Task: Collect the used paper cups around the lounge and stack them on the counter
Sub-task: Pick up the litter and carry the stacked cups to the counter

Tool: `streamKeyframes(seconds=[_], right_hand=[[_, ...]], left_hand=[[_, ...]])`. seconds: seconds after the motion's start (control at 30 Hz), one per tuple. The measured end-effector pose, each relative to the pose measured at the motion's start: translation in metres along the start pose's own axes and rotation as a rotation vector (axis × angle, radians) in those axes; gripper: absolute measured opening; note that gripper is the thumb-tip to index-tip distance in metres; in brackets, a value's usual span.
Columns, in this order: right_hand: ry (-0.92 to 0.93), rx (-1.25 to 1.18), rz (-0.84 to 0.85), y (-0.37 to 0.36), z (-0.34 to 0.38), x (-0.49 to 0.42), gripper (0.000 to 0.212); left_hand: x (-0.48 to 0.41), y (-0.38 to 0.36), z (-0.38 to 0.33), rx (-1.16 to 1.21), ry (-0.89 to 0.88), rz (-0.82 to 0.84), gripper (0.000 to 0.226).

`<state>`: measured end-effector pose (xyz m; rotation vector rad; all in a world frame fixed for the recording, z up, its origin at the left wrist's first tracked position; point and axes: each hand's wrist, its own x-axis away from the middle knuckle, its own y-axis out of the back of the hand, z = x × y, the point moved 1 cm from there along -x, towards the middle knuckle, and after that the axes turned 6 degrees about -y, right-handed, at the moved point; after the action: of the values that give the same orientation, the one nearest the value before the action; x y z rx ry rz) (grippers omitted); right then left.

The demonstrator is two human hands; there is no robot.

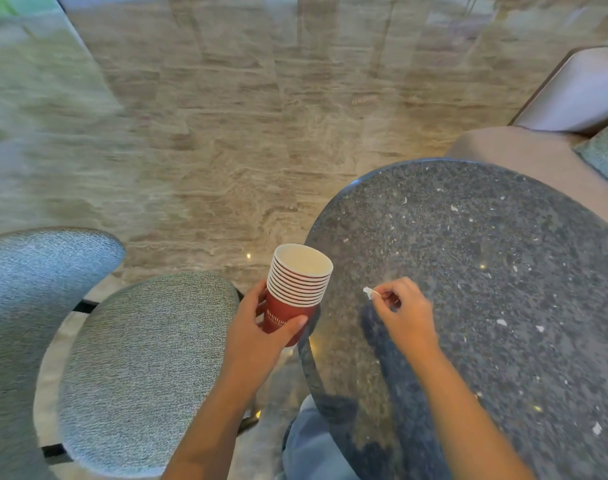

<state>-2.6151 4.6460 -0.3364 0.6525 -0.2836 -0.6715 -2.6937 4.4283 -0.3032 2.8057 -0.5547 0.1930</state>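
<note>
Red paper cups [297,292], nested in one stack, stand upright in the curled grip of the left hand [257,337] beside the speckled stone worktop [486,271], while the right hand [404,317] pinches a white scrap [367,292], probably best dropped into the steadied top cup.

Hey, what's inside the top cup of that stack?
Only bare white inner wall shows in the top cup of the stack held by the left hand; nothing visible in it. Its bottom cannot be made out.
</note>
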Motion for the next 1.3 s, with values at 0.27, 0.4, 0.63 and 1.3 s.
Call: streamKeyframes(seconds=[0.27, 0.4, 0.63, 1.3], right_hand=[[0.157, -0.065, 0.064, 0.0, 0.049, 0.036, 0.013], [0.21, -0.043, 0.111, 0.001, 0.067, 0.06, 0.012], [0.306, -0.01, 0.173, 0.008, 0.079, 0.112, 0.013], [0.527, -0.102, 0.432, 0.046, 0.077, 0.156, 0.009]], left_hand=[[0.046, 0.033, 0.007, 0.02, -0.039, -0.124, 0.07], [0.073, 0.042, 0.011, 0.068, -0.057, -0.159, 0.072], [0.128, 0.046, 0.019, 0.118, -0.117, -0.226, 0.062], [0.243, -0.001, 0.013, 0.23, -0.105, -0.564, 0.059]])
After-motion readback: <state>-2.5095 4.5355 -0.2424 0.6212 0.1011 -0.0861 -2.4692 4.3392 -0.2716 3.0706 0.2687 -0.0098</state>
